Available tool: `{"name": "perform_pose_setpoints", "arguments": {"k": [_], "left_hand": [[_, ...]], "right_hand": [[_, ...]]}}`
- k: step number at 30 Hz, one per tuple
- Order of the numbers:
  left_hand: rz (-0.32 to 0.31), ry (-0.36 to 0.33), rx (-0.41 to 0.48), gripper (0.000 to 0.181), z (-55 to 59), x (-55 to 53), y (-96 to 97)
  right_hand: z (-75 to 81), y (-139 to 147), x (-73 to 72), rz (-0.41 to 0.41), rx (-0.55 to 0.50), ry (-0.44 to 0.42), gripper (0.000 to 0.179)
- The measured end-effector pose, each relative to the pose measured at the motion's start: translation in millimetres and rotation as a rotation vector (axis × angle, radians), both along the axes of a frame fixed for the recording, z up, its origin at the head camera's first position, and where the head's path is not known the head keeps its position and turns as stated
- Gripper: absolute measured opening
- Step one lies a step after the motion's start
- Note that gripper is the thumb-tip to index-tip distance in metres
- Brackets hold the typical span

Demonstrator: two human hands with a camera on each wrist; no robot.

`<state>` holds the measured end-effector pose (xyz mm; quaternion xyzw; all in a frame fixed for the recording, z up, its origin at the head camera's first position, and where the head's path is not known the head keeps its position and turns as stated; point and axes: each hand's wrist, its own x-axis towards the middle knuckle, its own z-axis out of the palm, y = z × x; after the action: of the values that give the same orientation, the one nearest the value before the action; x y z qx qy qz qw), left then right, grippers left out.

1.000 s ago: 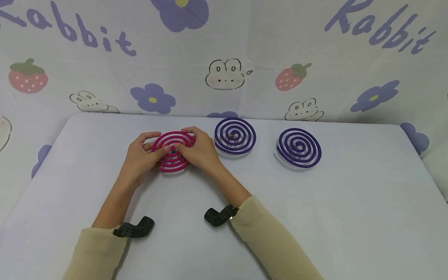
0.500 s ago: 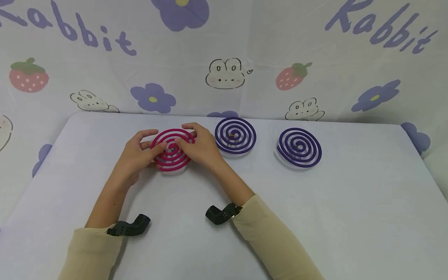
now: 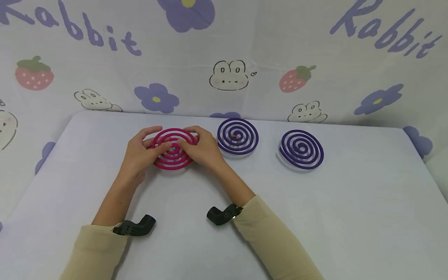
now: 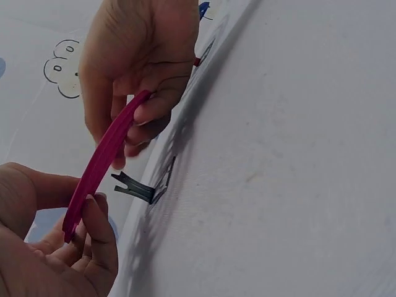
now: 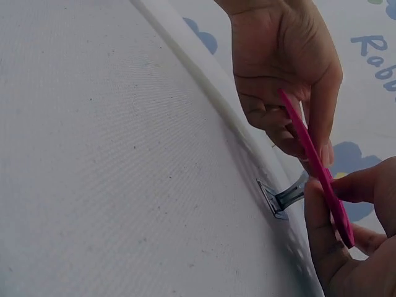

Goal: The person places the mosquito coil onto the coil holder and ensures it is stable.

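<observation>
A pink mosquito coil (image 3: 173, 157) (image 4: 102, 162) (image 5: 314, 158) is held level between both hands, left of the table's middle. My left hand (image 3: 138, 157) grips its left side, thumb on top and fingers at the edge. The right hand (image 3: 206, 149) pinches the opposite side in the same way, its thumb pointing at the coil's centre. Beneath the coil, a small metal stand (image 4: 136, 187) (image 5: 288, 197) rises from the table with a forked top. In the left wrist view a narrow gap shows between fork and coil; fingers partly cover that spot in the right wrist view.
Two purple mosquito coils sit on stands to the right: one coil (image 3: 237, 136) close to the right hand near the back edge, another coil (image 3: 301, 148) farther right. A white table (image 3: 350, 214) meets a patterned cloth (image 3: 262, 35) behind it.
Both hands and the pink coil have shifted slightly toward the back. The thumbs have moved a little on the coil. The head view has shifted slightly; the purple coils stay put.
</observation>
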<state>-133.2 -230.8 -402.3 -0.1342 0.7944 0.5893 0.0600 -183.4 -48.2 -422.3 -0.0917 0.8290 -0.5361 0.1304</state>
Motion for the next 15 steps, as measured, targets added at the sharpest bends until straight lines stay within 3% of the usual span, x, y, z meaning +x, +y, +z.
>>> {"name": "perform_pose_setpoints", "arguments": {"k": [7,15], "left_hand": [[0.053,0.042,-0.016,0.069,-6.9,-2.9,3.3],[0.054,0.036,-0.010,0.068,-7.2,-3.3,4.6]], "right_hand": [[0.1,-1.5,0.7,-0.029,-0.047,-0.046,0.049],[0.1,-1.3,1.9,-0.024,-0.071,-0.072,0.051]]}}
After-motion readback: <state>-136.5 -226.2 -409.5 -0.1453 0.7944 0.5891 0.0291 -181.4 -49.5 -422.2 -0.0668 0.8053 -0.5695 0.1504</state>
